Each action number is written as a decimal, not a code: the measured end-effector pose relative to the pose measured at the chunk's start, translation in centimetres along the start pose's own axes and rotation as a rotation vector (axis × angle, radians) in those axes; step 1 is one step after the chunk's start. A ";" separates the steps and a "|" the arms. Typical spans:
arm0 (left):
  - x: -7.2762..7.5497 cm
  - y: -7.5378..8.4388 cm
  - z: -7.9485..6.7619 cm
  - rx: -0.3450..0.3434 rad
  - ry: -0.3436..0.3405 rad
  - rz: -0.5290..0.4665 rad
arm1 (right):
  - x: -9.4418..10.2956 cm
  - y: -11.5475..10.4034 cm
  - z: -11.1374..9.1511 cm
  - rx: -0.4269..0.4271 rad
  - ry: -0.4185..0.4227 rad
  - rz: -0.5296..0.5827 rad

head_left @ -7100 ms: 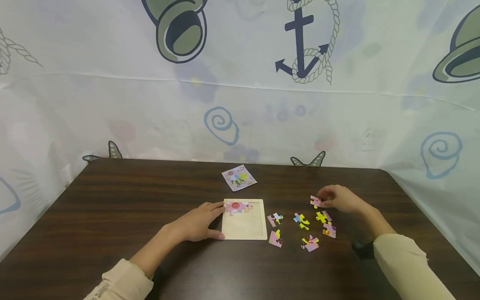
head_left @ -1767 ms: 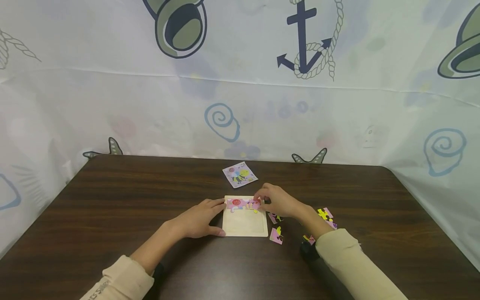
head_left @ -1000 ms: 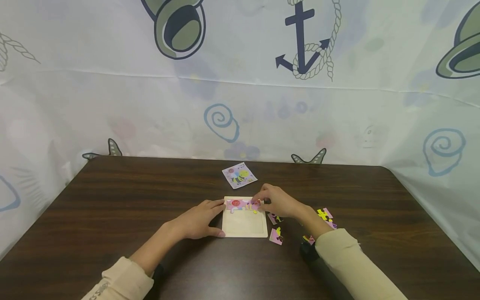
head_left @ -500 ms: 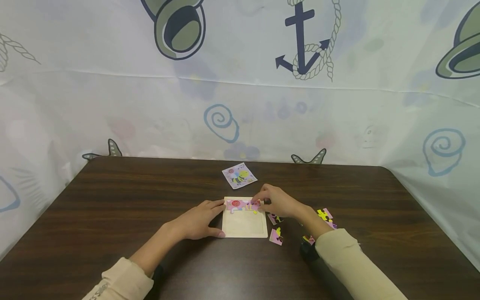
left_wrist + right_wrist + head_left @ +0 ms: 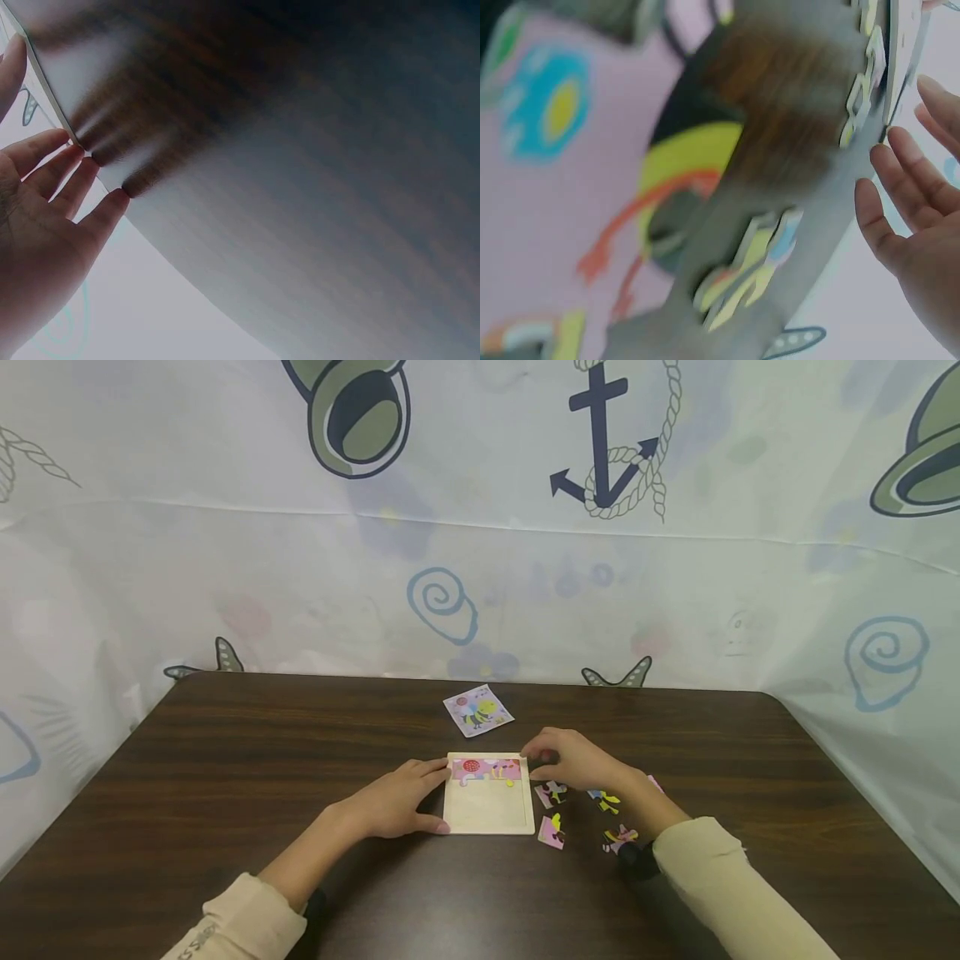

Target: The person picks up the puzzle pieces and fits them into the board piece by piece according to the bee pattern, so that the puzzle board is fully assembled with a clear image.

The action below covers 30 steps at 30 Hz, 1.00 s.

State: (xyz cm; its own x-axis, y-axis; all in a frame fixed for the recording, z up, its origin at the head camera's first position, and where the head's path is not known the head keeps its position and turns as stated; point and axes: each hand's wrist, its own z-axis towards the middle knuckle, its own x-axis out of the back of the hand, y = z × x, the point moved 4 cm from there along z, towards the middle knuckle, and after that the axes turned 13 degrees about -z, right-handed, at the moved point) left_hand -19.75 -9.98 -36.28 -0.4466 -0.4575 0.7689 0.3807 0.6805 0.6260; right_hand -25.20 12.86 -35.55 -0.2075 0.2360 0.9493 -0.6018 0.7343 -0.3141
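Note:
A pale wooden puzzle tray (image 5: pixel 487 812) lies on the table, its top row filled by pink jigsaw pieces (image 5: pixel 469 767), one with a red round shape. My left hand (image 5: pixel 393 802) rests at the tray's left edge, fingertips and thumb against it; the left wrist view shows those fingers (image 5: pixel 82 184) extended along the edge. By the tray's upper right corner is my right hand (image 5: pixel 579 762), holding nothing, its fingers (image 5: pixel 911 172) relaxed and slightly bent in the right wrist view. Loose pieces lie close to the tray: a pink-and-black one (image 5: pixel 550 793) and a pink-and-yellow one (image 5: pixel 551 833).
Farther right lie a blue-and-yellow piece (image 5: pixel 603 800) and a pink one (image 5: pixel 619 838); my right forearm covers others. Behind the tray is a square picture card (image 5: pixel 478 711) with a bee. A patterned cloth (image 5: pixel 337 593) hangs behind the dark wooden table (image 5: pixel 262 752).
My right hand brought a pink piece from the right to the tray's upper right corner, let it go there and drew back slightly right. My left hand stayed at the tray.

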 end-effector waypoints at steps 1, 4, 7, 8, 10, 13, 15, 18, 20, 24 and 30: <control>0.0 0.0 0.0 0.000 -0.001 0.000 | 0.1 0.2 -0.2 0.001 0.000 -0.001; -0.1 -0.1 0.1 -0.007 -0.003 0.011 | 0.5 0.6 -0.7 0.027 -0.001 -0.003; -0.1 -0.1 0.2 -0.015 -0.004 0.019 | 0.7 0.9 -1.3 0.049 -0.015 -0.004; -0.1 -0.2 0.2 -0.017 -0.004 0.023 | 0.8 1.0 -1.5 0.054 -0.024 -0.002; -0.1 -0.2 0.2 -0.017 -0.004 0.023 | 0.9 1.2 -1.9 0.060 -0.042 0.001; -0.1 -0.3 0.2 -0.015 -0.005 0.024 | 0.7 1.5 -2.5 0.046 -0.079 0.009; -0.1 -0.3 0.2 -0.014 -0.005 0.023 | 0.6 1.7 -2.8 0.035 -0.096 0.009; -0.1 -0.3 0.2 -0.013 -0.005 0.023 | 0.3 1.9 -3.0 0.014 -0.110 0.016; -0.1 -0.2 0.1 -0.017 -0.004 0.022 | 0.2 1.9 -3.1 0.007 -0.108 0.017; -0.2 -0.2 0.1 -0.023 -0.001 0.018 | -0.1 1.9 -3.2 0.020 -0.097 0.013; -0.2 -0.2 0.1 -0.022 -0.001 0.016 | -0.4 1.9 -3.4 0.052 -0.068 -0.010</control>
State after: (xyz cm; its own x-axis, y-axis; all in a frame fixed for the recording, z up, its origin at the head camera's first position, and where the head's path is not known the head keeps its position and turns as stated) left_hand -19.79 -9.90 -36.58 -0.4410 -0.4461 0.7788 0.4058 0.6749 0.6164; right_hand -23.64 16.30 -36.47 -0.2519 0.1841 0.9501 -0.6428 0.7020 -0.3065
